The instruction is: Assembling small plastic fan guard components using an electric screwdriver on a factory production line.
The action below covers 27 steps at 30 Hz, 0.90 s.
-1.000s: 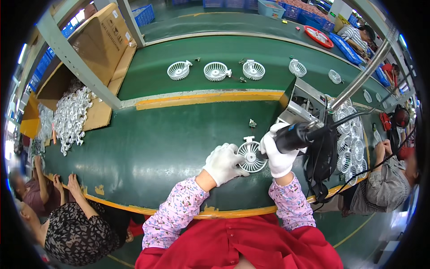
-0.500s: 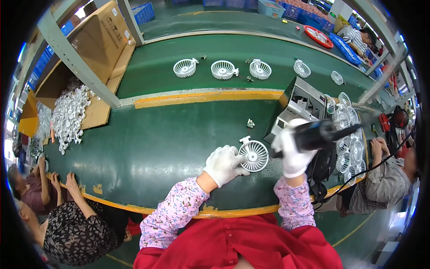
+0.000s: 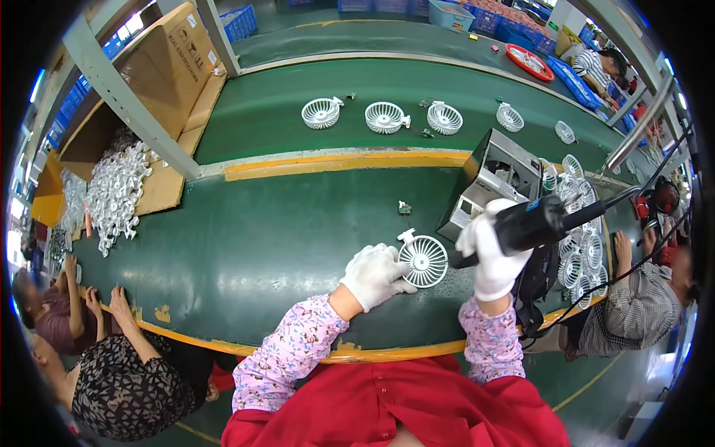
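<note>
Bright light leaves pale glare on the green tabletop [image 3: 231, 272], and fisheye distortion curves the outer edges.

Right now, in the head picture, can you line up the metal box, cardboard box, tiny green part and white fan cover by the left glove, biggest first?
1. Cardboard box
2. Metal box
3. White fan cover
4. Tiny green part

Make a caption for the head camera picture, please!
Left hand against a round white grille, right hand holding a black tool.
</note>
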Each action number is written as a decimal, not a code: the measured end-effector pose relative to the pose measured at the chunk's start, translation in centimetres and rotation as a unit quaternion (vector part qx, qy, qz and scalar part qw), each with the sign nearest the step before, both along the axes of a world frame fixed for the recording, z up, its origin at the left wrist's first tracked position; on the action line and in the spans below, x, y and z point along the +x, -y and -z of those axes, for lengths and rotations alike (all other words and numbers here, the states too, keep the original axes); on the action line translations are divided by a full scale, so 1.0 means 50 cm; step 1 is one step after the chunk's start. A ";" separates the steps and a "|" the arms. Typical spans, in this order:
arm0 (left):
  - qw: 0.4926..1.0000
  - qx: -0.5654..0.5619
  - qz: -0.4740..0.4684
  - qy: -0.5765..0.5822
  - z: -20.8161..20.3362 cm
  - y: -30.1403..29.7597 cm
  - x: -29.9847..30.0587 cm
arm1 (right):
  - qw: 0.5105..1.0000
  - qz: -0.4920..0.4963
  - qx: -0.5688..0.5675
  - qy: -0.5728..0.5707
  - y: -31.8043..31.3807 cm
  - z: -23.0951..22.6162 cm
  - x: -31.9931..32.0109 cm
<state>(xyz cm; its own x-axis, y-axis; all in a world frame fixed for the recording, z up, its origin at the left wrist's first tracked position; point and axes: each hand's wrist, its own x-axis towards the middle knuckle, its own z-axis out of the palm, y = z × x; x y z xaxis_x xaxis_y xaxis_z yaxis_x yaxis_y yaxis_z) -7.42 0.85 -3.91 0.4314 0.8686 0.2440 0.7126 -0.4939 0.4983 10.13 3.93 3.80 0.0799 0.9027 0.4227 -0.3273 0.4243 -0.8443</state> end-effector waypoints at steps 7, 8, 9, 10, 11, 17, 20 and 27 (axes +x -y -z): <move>1.000 0.009 0.013 -0.021 0.013 -0.003 0.003 | 0.994 -0.076 -0.082 0.023 0.023 0.053 -0.081; 1.000 0.023 0.010 0.002 0.019 -0.005 0.004 | 0.992 -0.051 -0.037 0.109 0.017 0.065 -0.080; 0.999 0.037 0.008 0.025 0.024 -0.006 0.004 | 0.981 -0.026 0.009 0.193 0.011 0.074 -0.079; 0.999 0.035 0.006 0.026 0.024 -0.006 0.004 | 0.982 -0.036 -0.007 0.184 0.013 0.070 -0.079; 0.999 0.034 0.008 0.020 0.022 -0.008 0.004 | 0.982 -0.037 -0.008 0.185 0.012 0.072 -0.079; 1.000 0.026 0.004 0.009 0.010 -0.014 0.007 | 0.978 -0.118 -0.038 0.170 0.003 0.079 -0.065; 1.000 -0.002 0.000 -0.014 -0.001 -0.008 -0.009 | 0.980 -0.161 -0.088 0.072 0.009 0.062 -0.071; 0.902 -0.042 -0.383 0.195 0.035 -0.048 -0.104 | 0.991 -0.052 0.121 0.000 0.015 0.007 -0.014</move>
<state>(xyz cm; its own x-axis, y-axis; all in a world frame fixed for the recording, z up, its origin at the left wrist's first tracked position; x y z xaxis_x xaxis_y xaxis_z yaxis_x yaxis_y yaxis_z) -12.62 3.27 -5.65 -0.4075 0.8979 0.1665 0.5905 0.1200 0.7981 9.40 3.16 3.44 -0.0081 0.7782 0.6280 -0.3804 0.5784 -0.7216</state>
